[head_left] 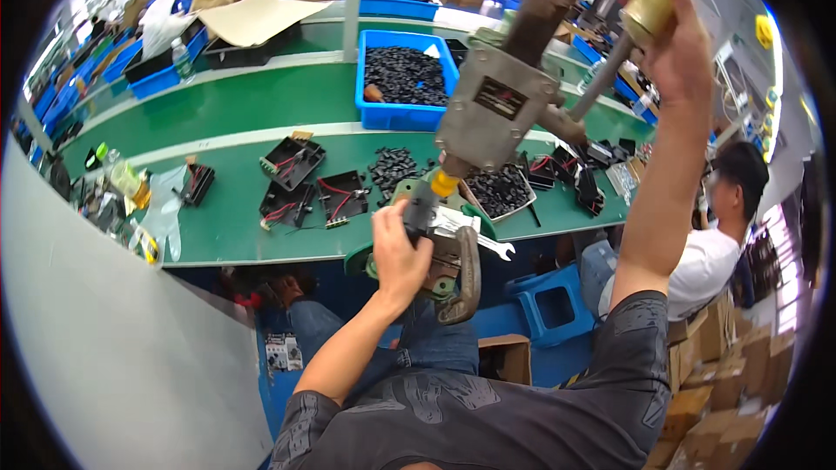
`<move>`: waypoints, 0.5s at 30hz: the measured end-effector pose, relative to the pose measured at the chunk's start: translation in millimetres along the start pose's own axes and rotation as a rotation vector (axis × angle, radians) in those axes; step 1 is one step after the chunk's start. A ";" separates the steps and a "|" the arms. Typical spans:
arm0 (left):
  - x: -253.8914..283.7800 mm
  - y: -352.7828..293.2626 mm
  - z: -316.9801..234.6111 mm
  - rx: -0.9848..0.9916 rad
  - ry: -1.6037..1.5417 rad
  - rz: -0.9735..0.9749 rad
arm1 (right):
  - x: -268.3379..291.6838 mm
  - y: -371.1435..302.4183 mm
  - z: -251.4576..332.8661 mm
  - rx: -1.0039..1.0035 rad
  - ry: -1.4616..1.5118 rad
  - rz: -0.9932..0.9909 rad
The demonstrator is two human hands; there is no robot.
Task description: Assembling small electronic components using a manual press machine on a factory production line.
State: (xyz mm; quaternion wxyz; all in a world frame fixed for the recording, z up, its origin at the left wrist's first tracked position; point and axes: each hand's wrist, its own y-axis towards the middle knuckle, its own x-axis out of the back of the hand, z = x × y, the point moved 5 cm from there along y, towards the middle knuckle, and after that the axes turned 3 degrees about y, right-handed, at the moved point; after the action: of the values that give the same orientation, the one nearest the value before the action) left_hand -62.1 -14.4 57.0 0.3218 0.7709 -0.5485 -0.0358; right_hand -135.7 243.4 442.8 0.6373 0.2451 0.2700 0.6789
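Observation:
A grey hand-lever press [492,109] stands at the table's front edge. High on the right, my right hand [677,48] is closed around the press lever's pale yellow, wrapped grip [649,9]. Under the ram, which has a yellow collar [443,183], my left hand [401,252] holds a black plastic part [421,211] between thumb and fingers. Its lower end is partly hidden by the hand. Beside it, a metal C-clamp [468,274] sits at the press base, and an open-end wrench [492,245] lies on the base.
Behind the press stands a blue bin [405,117] full of small black parts. A white tray [525,196] of similar parts is right of the ram. Black housings with red wires [342,200] lie on the left. A co-worker [697,257] sits at right, near a blue stool [557,305].

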 end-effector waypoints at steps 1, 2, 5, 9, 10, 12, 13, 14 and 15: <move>6.5 4.1 4.2 0.044 -0.003 -0.069 | 3.2 -9.7 -21.2 0.017 0.044 -0.005; 14.4 8.4 8.7 0.042 0.030 -0.145 | 7.7 -21.1 -40.7 0.037 0.087 -0.015; 30.2 16.3 28.4 0.407 -0.652 -0.180 | 106.3 -82.9 -173.5 -0.068 -0.541 -0.516; 37.6 25.2 43.2 0.505 -0.809 -0.089 | 243.7 -213.8 -342.6 -0.818 -1.426 -0.194; 48.0 25.1 48.1 0.473 -0.790 -0.150 | 231.2 -228.1 -370.3 -0.901 -1.405 -0.232; 56.8 30.0 55.7 0.435 -0.767 -0.207 | 243.3 -252.0 -408.7 -0.901 -1.394 -0.337; 50.9 34.1 60.2 0.500 -0.886 -0.156 | 279.3 -260.1 -424.5 -0.816 -1.402 -0.409; 47.5 36.1 64.8 0.567 -0.996 -0.112 | 302.4 -263.5 -439.2 -0.874 -1.368 -0.467; 57.2 35.8 69.4 0.567 -0.947 -0.148 | 278.9 -257.9 -452.4 -0.910 -1.186 -0.474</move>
State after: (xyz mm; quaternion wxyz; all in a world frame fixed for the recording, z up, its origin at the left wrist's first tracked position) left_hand -97.3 -102.6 38.3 -0.1832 0.7633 -0.5659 -0.2521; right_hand -271.8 507.9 -67.6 0.8409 0.2170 -0.3750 0.3243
